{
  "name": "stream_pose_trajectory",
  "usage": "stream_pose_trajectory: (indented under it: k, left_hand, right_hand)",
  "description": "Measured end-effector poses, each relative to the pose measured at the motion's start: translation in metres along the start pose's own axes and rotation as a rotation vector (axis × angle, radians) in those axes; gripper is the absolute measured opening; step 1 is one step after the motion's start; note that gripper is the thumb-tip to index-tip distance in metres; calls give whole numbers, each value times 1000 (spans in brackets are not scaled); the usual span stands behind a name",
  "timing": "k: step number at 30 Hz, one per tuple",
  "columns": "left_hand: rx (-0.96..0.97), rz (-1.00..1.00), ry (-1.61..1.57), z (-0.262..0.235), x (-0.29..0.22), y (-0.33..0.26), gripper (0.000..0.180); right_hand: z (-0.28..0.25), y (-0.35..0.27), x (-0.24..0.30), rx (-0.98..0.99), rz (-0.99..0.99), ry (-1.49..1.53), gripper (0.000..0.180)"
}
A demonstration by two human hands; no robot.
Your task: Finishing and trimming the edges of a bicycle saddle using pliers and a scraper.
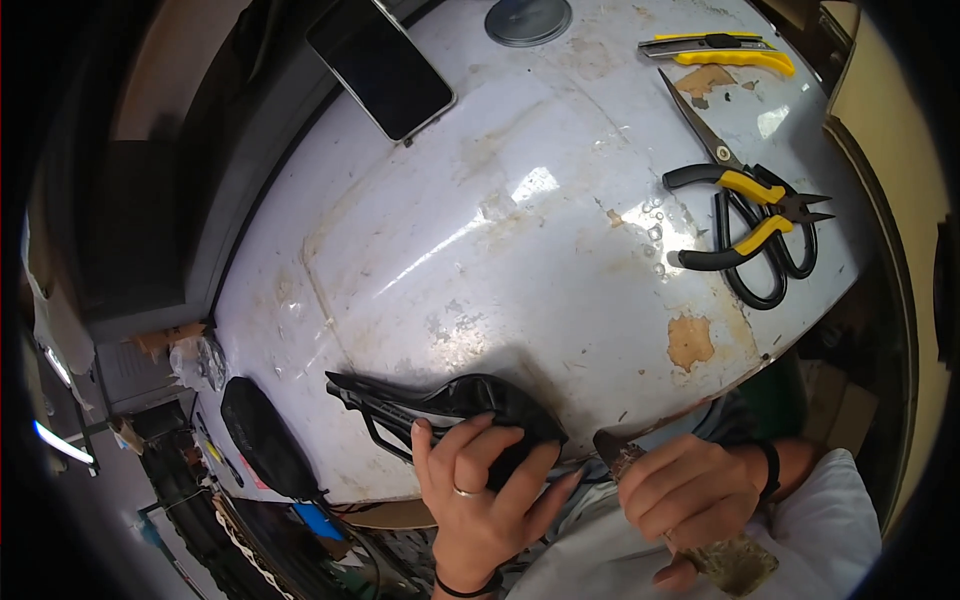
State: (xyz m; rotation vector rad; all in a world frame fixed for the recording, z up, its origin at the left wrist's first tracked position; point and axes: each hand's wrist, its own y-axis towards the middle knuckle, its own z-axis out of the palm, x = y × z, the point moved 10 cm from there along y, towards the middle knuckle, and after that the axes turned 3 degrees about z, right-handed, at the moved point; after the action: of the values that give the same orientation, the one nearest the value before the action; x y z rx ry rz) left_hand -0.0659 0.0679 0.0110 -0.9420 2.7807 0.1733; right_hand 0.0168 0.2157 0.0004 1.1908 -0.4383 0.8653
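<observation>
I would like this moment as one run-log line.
left hand: on black item | right hand: gripping worn stick-like object | table: cutter, pliers over scissors, phone

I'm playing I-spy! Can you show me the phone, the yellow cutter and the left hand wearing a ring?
Phone (383, 72), head view: middle of its dark screen.
Yellow cutter (722, 41), head view: its black slider.
Left hand (492, 508), head view: back of the hand.

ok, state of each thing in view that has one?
left hand, spread over black piece
black piece, rumpled
right hand, closed around brown tool
phone, screen dark
pliers, jaws apart, lying across scissors
scissors, blades together
utility knife, lying flat, blade extension unclear
grey disc, flat
black case, closure unclear
tabletop, chipped in patches
</observation>
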Motion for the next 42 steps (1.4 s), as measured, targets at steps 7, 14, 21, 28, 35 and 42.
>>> stream_pose_trajectory:
  k: [7, 14, 21, 28, 35, 42]
  left_hand:
    - [-55, -152, -81, 4, 9, 3, 29]
    - [-35, -185, -103, 7, 13, 2, 23]
    - [-17, -157, -52, 14, 15, 1, 22]
    - [-151, -77, -144, 1, 10, 4, 20]
    - [-163, -74, -182, -2, 8, 7, 19]
    - [-199, -74, -167, 0, 9, 4, 19]
  right_hand:
    - [9, 2, -4, -43, -78, -16, 35]
    - [23, -9, 2, 69, -185, -15, 30]
    - [35, 3, -3, -4, -251, -28, 38]
    - [18, 26, -14, 33, -192, 40, 37]
    - [12, 41, -31, 202, 83, 217, 40]
    - [16, 25, -13, 61, -158, 121, 41]
